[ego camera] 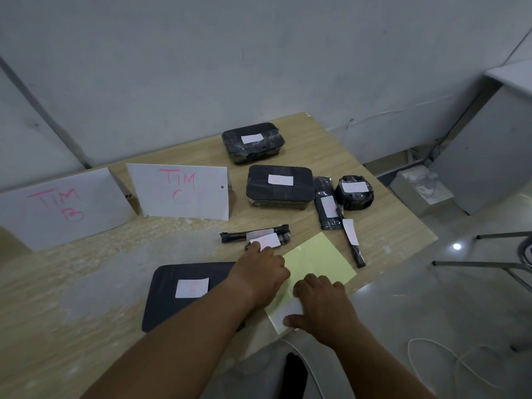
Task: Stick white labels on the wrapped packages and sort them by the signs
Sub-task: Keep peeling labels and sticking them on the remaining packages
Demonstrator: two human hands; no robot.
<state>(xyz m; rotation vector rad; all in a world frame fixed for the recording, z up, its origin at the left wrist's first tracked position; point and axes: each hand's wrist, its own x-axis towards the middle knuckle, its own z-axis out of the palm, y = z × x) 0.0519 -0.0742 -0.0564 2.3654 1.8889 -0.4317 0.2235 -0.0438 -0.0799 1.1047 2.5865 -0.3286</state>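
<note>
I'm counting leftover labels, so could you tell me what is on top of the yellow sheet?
One white label shows at the near corner of the yellow sheet, partly under the right hand. Whatever lies beneath that hand is hidden.

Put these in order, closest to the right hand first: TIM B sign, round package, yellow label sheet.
1. Yellow label sheet, under the right hand.
2. Round package, farther back on the right.
3. TIM B sign, far left.
</note>
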